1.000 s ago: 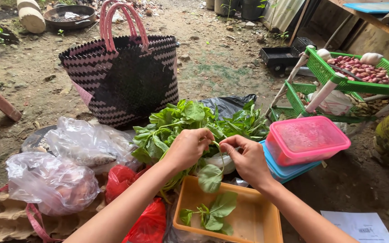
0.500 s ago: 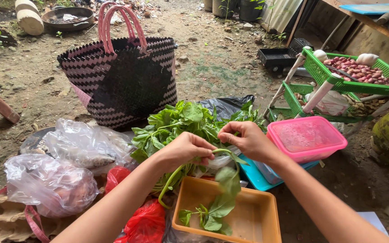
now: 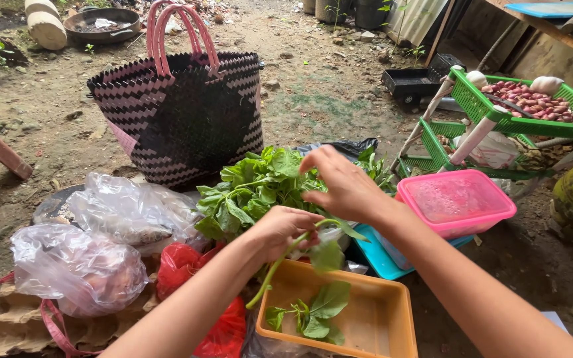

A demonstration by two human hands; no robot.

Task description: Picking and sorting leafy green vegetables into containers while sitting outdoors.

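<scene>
My left hand (image 3: pixel 283 229) grips a green leafy stalk (image 3: pixel 285 260) that hangs over an orange plastic tray (image 3: pixel 373 325). Several picked green leaves (image 3: pixel 313 315) lie in the tray's near left corner. My right hand (image 3: pixel 343 185) is raised, fingers apart, over a heap of leafy greens (image 3: pixel 260 185) on the ground. It holds nothing that I can see.
A black and pink woven basket (image 3: pixel 180 116) stands behind the greens. Clear plastic bags (image 3: pixel 77 265) and a red bag (image 3: pixel 217 328) lie at left. A pink lidded box (image 3: pixel 455 202) sits on a blue one at right, beside a green rack (image 3: pixel 518 122) of shallots.
My right hand let go of the stalk and lifted up and back over the heap of greens. The left hand kept the stalk and lowered it toward the tray.
</scene>
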